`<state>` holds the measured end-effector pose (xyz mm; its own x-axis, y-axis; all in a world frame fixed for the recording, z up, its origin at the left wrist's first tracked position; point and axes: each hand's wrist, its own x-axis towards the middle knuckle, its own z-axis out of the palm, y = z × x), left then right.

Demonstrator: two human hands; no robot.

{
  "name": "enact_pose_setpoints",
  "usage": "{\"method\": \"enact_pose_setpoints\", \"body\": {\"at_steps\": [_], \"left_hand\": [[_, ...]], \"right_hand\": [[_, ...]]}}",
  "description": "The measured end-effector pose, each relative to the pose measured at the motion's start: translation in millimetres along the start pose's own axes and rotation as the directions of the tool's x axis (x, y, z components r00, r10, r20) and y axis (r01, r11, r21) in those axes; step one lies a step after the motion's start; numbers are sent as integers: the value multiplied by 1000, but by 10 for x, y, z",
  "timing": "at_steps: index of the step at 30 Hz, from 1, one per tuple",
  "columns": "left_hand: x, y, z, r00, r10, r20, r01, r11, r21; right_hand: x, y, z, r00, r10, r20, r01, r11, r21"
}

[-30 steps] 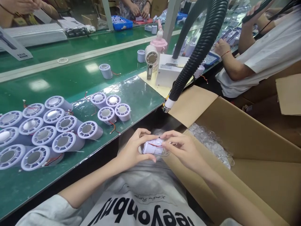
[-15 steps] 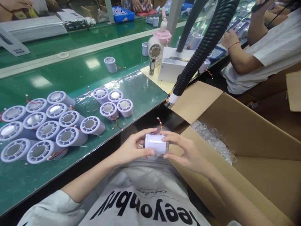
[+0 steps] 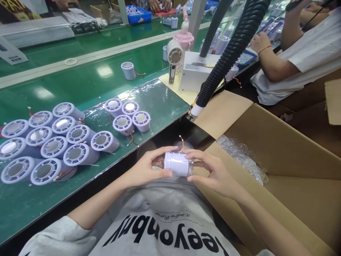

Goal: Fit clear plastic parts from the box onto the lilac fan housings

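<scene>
A lavender cylinder (image 3: pixel 177 163) lies sideways between my two hands in front of my shirt. My left hand (image 3: pixel 151 167) grips its left end, thumb below and fingers above. At the right end, a clear plastic cap (image 3: pixel 190 166) sits over the cylinder's edge, and my right hand (image 3: pixel 210 170) pinches it between thumb and fingers. Red, yellow and dark wires with a small white connector (image 3: pixel 181 138) rise behind the cylinder. To the left on the green table (image 3: pixel 165 96) stand several similar lavender cylinders (image 3: pixel 76 154) with silver discs in their ends.
An open cardboard box (image 3: pixel 287 138) with clear plastic caps (image 3: pixel 241 154) stands at the right. A black corrugated hose (image 3: pixel 229 53) hangs above it. Behind are a handheld fan (image 3: pixel 175 57) and a white device (image 3: pixel 195 73). A co-worker's arm (image 3: pixel 279 67) is at upper right.
The clear cap and my right hand have shifted slightly right, showing more of the cap past the cylinder's end. The lone cylinder on the far green surface has moved slightly right.
</scene>
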<state>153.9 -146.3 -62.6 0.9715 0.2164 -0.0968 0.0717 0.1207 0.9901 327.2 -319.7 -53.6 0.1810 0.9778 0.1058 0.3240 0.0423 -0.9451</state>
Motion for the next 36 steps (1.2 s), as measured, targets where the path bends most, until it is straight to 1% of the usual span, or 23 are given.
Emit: {"method": "enact_pose_setpoints", "body": {"at_steps": [3, 5, 9, 13, 20, 24, 29, 36], "left_hand": [[12, 1, 2, 995, 94, 20, -95, 994, 60], [14, 0, 4, 991, 132, 32, -134, 986, 98], [9, 2, 6, 985, 167, 46, -172, 972, 163], [2, 8, 4, 983, 179, 50, -185, 966, 181], [-17, 4, -9, 978, 198, 60, -207, 953, 222], [-24, 1, -12, 977, 203, 59, -211, 950, 230], [-19, -11, -16, 974, 217, 71, -228, 947, 227], [-6, -28, -12, 966, 245, 82, -257, 943, 209]], "right_hand": [[-1, -17, -7, 999, 52, 10, -53, 997, 64], [1, -29, -11, 995, 91, 30, -94, 990, 106], [8, -38, -16, 989, 142, 47, -148, 975, 168], [13, -31, -13, 978, 198, 69, -209, 944, 257], [33, -27, 15, 943, 302, 137, -331, 839, 432], [57, -17, 48, 920, 358, 159, -389, 782, 488], [82, 3, 104, 873, 448, 195, -478, 697, 535], [104, 28, 168, 832, 492, 256, -534, 584, 612]]}}
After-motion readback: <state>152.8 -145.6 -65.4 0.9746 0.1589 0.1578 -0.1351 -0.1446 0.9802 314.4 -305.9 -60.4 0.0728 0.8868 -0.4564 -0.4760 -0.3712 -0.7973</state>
